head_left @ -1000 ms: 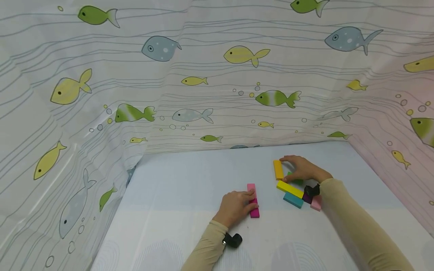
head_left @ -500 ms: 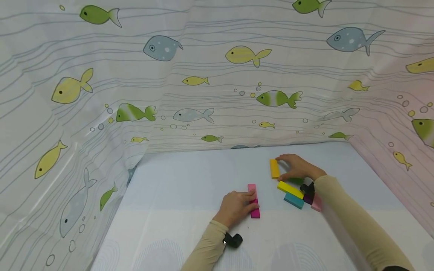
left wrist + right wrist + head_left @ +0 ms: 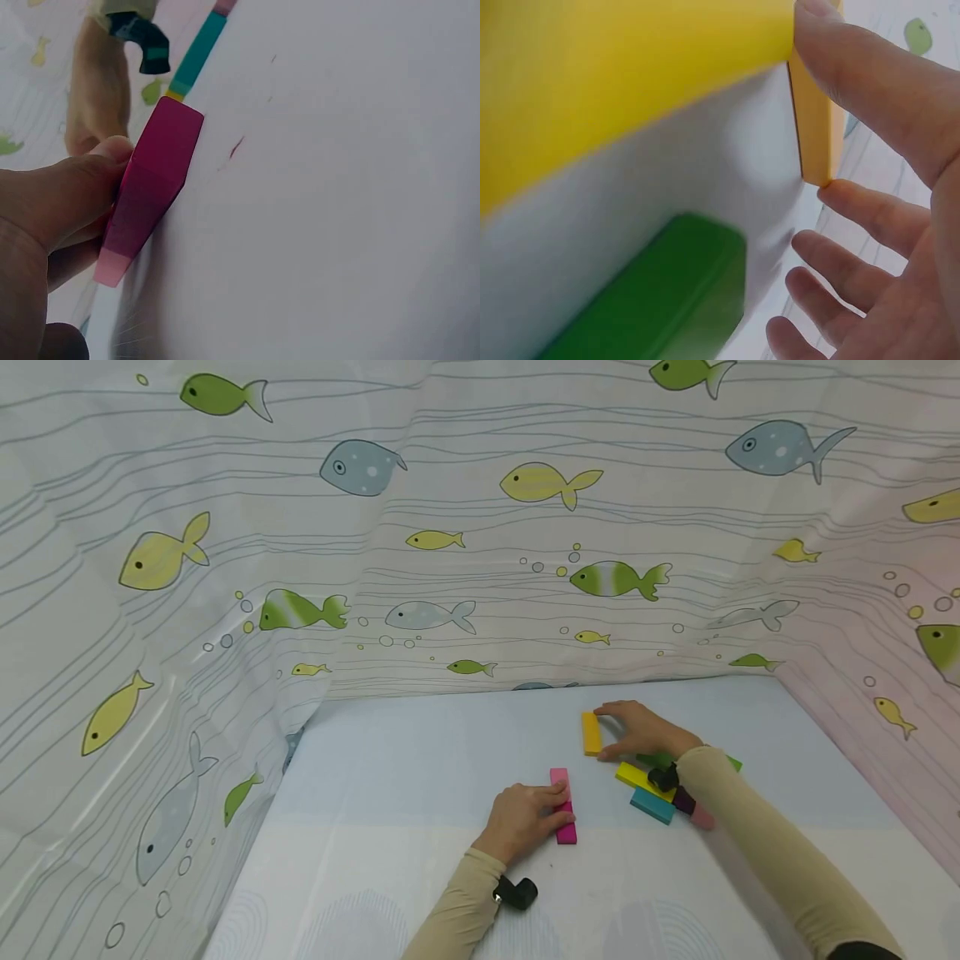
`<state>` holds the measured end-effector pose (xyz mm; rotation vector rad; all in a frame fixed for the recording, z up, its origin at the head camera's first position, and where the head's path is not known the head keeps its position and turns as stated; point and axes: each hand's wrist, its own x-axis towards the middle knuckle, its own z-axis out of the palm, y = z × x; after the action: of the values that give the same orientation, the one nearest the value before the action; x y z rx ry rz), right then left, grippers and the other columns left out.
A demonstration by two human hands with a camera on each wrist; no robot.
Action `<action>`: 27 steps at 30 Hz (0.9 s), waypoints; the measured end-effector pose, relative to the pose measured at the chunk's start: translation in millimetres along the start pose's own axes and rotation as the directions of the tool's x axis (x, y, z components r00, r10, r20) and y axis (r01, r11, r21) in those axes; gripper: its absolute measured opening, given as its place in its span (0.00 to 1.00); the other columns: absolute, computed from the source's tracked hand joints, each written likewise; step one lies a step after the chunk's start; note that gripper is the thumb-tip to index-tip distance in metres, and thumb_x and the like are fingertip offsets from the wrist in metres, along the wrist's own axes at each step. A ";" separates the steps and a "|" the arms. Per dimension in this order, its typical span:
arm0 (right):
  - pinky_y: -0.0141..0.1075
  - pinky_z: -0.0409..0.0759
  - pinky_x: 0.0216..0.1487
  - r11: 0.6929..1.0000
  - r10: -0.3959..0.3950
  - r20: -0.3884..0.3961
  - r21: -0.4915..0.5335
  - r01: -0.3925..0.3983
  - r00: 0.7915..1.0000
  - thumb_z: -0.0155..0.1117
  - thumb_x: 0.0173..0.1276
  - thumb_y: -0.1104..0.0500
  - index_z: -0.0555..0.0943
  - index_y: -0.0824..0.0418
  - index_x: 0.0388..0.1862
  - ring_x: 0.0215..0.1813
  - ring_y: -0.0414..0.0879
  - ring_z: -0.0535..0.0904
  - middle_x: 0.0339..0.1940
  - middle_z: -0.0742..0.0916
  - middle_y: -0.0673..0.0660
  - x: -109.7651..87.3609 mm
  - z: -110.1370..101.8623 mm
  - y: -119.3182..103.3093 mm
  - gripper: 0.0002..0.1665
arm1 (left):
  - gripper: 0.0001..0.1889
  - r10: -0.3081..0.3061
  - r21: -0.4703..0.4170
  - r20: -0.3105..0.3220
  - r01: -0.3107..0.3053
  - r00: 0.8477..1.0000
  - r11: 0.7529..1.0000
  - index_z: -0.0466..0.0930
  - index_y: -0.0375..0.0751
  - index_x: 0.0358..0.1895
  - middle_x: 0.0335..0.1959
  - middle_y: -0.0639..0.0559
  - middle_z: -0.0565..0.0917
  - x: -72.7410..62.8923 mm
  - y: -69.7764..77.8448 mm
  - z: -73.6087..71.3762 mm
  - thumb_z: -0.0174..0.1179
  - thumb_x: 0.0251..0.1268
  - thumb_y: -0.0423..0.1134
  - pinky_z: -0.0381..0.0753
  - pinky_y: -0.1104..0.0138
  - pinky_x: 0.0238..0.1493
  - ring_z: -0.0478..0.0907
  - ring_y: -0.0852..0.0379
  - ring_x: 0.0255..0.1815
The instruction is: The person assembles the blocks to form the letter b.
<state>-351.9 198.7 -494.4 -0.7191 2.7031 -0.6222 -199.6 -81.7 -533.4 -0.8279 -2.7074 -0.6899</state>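
My left hand (image 3: 517,818) holds a short row of wooden blocks flat on the table. A light pink block (image 3: 558,774) makes its far end and a magenta block (image 3: 566,836) its near end. In the left wrist view the thumb lies along the side of the magenta block (image 3: 161,150). My right hand (image 3: 645,731) has thumb and index fingertips at the two ends of an orange block (image 3: 590,733). Its other fingers are spread free of the block in the right wrist view. Close by lie a yellow block (image 3: 630,773) and a green block (image 3: 667,292), partly hidden by the hand.
Beside the yellow block sit a teal block (image 3: 652,806), a dark purple block (image 3: 683,801) and a rose block (image 3: 702,817), partly under the right arm. The white table (image 3: 420,760) is bordered at the back and sides by a fish-patterned curtain (image 3: 480,568).
The right hand has slid the orange block leftward, away from the yellow and green blocks. The left hand and its row of blocks have stayed in place.
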 end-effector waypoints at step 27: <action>0.68 0.61 0.79 1.000 0.017 0.032 -0.011 -0.017 0.999 0.83 0.60 0.40 0.71 0.57 0.80 0.82 0.68 0.63 0.82 0.71 0.67 17.2 9.4 -27.8 0.54 | 0.23 -0.030 0.004 0.017 0.030 0.999 1.000 0.89 0.53 0.61 0.60 0.63 0.88 -0.9 3.0 -1.1 0.72 0.67 0.58 0.88 0.64 0.52 0.89 0.58 0.57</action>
<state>-351.6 164.7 -492.1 -0.7022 2.6823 -0.5871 -197.1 -80.6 -531.7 -0.7978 -2.7403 -0.6868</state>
